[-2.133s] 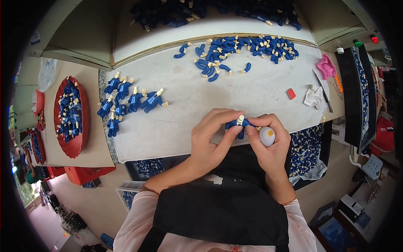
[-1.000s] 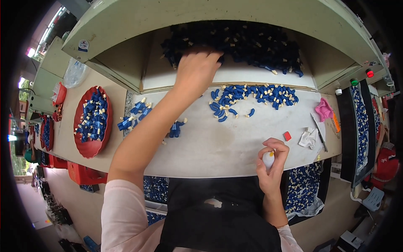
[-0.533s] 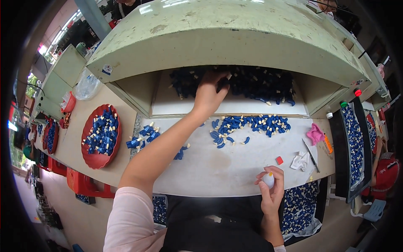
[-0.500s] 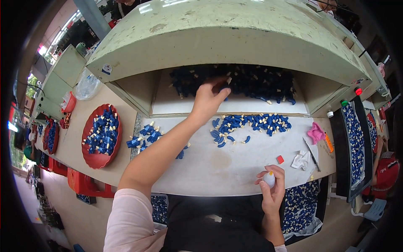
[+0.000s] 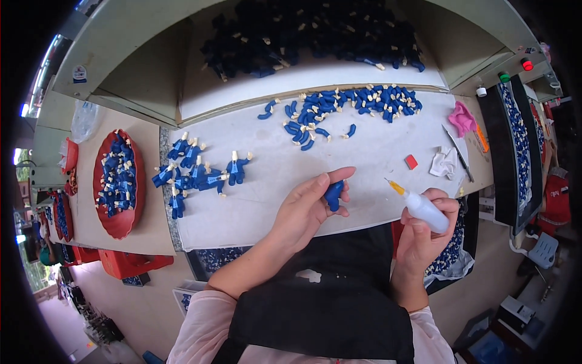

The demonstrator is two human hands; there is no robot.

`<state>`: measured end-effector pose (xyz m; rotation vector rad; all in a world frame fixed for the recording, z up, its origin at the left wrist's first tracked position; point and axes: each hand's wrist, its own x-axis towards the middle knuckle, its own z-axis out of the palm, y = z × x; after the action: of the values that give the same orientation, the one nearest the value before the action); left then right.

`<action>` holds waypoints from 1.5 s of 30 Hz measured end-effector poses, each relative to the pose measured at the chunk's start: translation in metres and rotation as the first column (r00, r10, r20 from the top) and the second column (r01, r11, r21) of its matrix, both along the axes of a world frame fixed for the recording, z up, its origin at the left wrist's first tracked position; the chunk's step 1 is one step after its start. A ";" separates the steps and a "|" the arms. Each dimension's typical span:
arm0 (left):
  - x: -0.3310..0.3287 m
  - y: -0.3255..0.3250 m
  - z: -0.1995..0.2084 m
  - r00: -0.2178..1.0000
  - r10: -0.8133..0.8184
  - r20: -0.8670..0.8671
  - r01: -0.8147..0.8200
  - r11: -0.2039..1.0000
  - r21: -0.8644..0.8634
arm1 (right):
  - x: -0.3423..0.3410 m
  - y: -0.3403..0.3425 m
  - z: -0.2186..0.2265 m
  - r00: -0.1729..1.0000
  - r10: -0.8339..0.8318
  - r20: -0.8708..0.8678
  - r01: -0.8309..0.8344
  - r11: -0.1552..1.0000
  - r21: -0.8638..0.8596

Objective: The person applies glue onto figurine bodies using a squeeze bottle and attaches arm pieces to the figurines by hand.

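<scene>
My left hand (image 5: pixel 295 213) is closed around a small blue figurine body (image 5: pixel 333 196), its fingers hiding part of it. In my right hand (image 5: pixel 418 242) is a white squeeze bottle (image 5: pixel 427 212) with a yellow nozzle and a thin needle tip, tilted toward the left hand. The tip and the figurine body are apart. Beyond the hands lies a heap of blue, curved arm pieces with cream hands (image 5: pixel 379 100). Several assembled blue figurines (image 5: pixel 197 173) lie on the white sheet to the left.
A green cabinet (image 5: pixel 136 67) holds a large dark heap of figurine bodies (image 5: pixel 315 36). At left stands a red dish (image 5: pixel 140 203) of figurines. A pink cloth (image 5: pixel 462 119), tweezers (image 5: pixel 459 154), crumpled tissue (image 5: pixel 444 162) and small red block (image 5: pixel 411 162) lie at right.
My left hand has come back from the cabinet with a figurine body. My right hand has turned the bottle, so its nozzle now shows pointing left. The view has shifted.
</scene>
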<state>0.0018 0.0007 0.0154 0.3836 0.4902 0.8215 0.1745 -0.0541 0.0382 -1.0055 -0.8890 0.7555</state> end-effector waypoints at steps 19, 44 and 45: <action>0.000 -0.013 -0.001 0.999 0.012 0.032 -0.012 1.000 0.003 | -0.010 -0.009 0.008 0.854 0.009 0.520 -0.143 0.965 0.219; 0.000 -0.012 0.001 0.999 -0.016 0.030 0.017 1.000 -0.022 | -0.011 -0.009 0.007 0.742 0.047 0.669 -0.231 0.954 0.190; 0.000 -0.012 0.001 1.000 -0.010 0.027 0.011 1.000 -0.023 | -0.011 -0.009 0.007 0.738 0.043 0.673 -0.235 0.952 0.197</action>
<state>0.0018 -0.0112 0.0167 0.3527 0.4722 0.8091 0.1640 -0.0634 0.0456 -0.9731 -1.6649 0.3630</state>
